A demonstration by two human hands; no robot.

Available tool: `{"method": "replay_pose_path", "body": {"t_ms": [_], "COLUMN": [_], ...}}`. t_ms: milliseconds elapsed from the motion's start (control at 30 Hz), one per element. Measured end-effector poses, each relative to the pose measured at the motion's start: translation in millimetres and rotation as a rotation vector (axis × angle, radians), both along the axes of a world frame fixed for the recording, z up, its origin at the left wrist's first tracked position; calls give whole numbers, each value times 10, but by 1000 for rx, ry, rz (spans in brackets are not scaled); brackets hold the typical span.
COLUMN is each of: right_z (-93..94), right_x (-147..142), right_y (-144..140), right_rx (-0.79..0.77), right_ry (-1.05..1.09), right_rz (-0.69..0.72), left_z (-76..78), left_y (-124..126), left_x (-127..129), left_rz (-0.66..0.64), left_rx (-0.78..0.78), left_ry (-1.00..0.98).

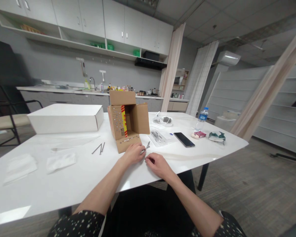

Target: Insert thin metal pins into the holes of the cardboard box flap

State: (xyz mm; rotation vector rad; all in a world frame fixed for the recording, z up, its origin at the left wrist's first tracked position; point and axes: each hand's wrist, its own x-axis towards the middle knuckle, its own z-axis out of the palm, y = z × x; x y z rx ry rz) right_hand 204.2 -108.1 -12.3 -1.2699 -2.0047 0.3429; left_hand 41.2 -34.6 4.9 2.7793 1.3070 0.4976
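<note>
A brown cardboard box (128, 120) lies on its side on the white table (71, 174), flaps open, with rows of small pins or studs stuck into its side and lower flap. My left hand (134, 153) rests just in front of that flap and pinches a thin metal nail-like piece (147, 146). My right hand (157, 164) lies on the table beside it, fingers curled, tips close to the same piece. Two more metal nails (99, 148) lie to the left of the box.
A white flat box (66, 117) stands at the back left. Clear plastic bags (60, 161) lie at the left. Right of the cardboard box are a packet of tools (159, 136), a black phone (184, 139), a water bottle (201, 119) and small items. Chair at far left.
</note>
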Motion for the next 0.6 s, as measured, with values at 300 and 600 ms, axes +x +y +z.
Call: {"method": "replay_pose_path", "body": {"t_ms": [300, 600], "right_z": [3, -1], "right_x": [5, 11], "right_y": [-4, -13], "right_rx": [3, 1], "right_ry": [-1, -8], "right_rz": [8, 4], "left_z": [-9, -18], "left_y": [13, 0], "left_x": [-33, -32], "left_rz": [26, 24], "left_rx": [-49, -47], "left_ry": [-29, -32]}}
